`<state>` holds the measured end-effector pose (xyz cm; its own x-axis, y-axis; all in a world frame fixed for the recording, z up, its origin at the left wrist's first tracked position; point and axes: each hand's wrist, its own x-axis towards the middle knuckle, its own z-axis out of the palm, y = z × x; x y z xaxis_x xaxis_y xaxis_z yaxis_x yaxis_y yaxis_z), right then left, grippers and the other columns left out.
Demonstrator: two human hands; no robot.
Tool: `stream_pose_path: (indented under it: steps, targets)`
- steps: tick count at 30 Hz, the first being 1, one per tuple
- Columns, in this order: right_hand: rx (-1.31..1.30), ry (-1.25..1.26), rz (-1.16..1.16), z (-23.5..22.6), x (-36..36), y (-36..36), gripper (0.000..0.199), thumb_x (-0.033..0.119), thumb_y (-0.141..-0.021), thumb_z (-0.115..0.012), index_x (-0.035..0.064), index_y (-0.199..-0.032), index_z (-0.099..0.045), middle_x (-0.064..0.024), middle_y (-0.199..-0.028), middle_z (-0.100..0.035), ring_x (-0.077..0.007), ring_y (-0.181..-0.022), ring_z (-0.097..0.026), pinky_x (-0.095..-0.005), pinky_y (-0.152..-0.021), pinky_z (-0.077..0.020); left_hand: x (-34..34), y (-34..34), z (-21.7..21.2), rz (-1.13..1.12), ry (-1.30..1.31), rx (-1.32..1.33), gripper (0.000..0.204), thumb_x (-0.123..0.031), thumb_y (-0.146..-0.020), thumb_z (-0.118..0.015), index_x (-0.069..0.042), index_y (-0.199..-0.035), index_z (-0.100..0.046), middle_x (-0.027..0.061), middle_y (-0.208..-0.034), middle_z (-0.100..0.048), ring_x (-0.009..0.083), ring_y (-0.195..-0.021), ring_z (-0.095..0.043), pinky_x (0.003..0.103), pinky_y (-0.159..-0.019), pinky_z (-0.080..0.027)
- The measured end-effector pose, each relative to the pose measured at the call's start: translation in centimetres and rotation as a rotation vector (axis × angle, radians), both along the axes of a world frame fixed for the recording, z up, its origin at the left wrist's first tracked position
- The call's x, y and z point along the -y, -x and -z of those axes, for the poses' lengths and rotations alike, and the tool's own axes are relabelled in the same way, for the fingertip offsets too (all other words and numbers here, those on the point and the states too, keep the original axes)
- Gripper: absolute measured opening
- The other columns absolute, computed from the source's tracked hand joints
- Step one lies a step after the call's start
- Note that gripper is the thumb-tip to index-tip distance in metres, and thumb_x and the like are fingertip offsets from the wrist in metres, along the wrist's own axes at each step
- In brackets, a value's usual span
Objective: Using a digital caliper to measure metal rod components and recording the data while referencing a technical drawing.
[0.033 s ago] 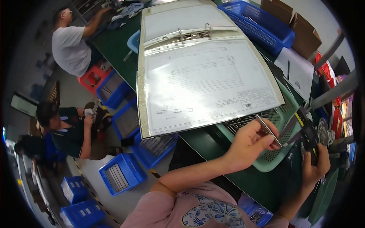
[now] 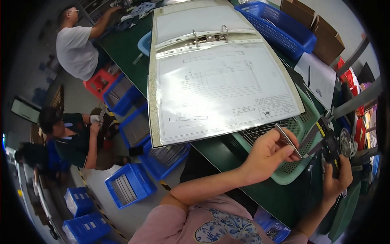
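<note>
Between the thumb and fingers of my left hand point(image 2: 268, 150) is a thin, shiny metal rod point(image 2: 287, 140), held at a slant. My right hand point(image 2: 339, 179) grips a dark digital caliper point(image 2: 331, 147) at the right. The caliper's jaws point(image 2: 312, 143) point left, close to the rod's lower end; whether they touch it I cannot tell. Below both lies a green plastic basket point(image 2: 280, 179) with several metal rods point(image 2: 254, 132), partly covered by an open ring binder point(image 2: 219, 97) showing a technical drawing.
A blue basket point(image 2: 268, 20) and cardboard boxes point(image 2: 328, 40) stand at the far right, near a paper sheet point(image 2: 319, 83) with a pen. Blue bins point(image 2: 134, 185) of metal parts fill the floor on the left. Two people point(image 2: 75, 49) work there, one beside a red stool point(image 2: 99, 83).
The view has shifted very slightly. My hands, the rod and the caliper keep the same places relative to each other.
</note>
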<state>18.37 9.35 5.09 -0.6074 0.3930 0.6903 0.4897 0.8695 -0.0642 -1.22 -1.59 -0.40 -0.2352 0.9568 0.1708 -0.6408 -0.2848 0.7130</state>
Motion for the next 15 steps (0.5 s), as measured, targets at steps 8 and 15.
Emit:
stream_pose_path:
  steps: [8, 15]
  targets:
    - [-0.012, 0.023, -0.023, 0.2, -0.3, 0.3, 0.026, 0.011, -0.067, -0.064, -0.0043, -0.085, -0.052, -0.0083, -0.064, -0.044, -0.016, -0.051, -0.042, -0.0236, -0.046, -0.0317, -0.1, 0.1, 0.2, -0.023, -0.014, -0.03, 0.017, -0.004, -0.085, -0.045, 0.001, -0.1, -0.042, 0.0087, -0.095, -0.05, 0.0145, -0.083, -0.056, 0.025, -0.074, -0.047]
    - [-0.006, 0.072, -0.014, 0.3, -0.4, -0.1, 0.027, 0.01, -0.068, -0.064, -0.0048, -0.086, -0.052, -0.0102, -0.067, -0.046, -0.018, -0.054, -0.045, -0.0245, -0.049, -0.0356, 0.0, 0.1, 0.0, -0.028, -0.01, -0.048, 0.017, -0.005, -0.085, -0.045, 0.001, -0.1, -0.042, 0.0083, -0.095, -0.05, 0.0141, -0.084, -0.056, 0.025, -0.074, -0.047]
